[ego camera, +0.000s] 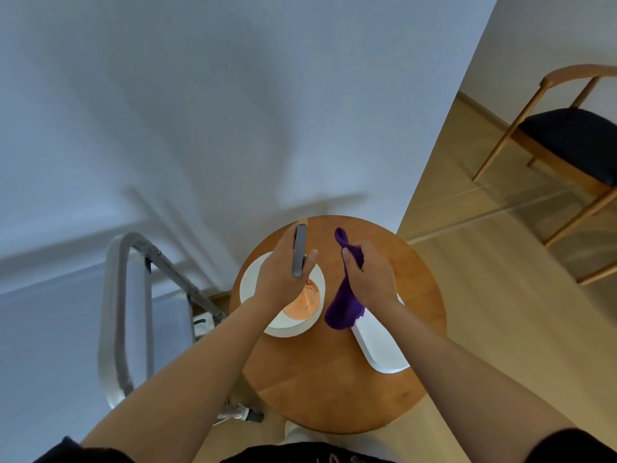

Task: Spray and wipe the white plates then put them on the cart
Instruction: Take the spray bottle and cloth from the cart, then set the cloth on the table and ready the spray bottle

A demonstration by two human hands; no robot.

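My left hand [283,272] grips a spray bottle [299,250] with a grey head and an orange body seen from above, held over a round white plate [253,279] on the round wooden table [334,379]. My right hand [370,275] holds a purple cloth [344,309], which hangs down over the table just right of that plate. A second white plate [384,345] lies at the table's right side, partly under my right forearm.
A grey cart [133,312] with a metal frame stands left of the table, against the white wall. A wooden chair [574,138] with a dark seat stands far right on the wood floor.
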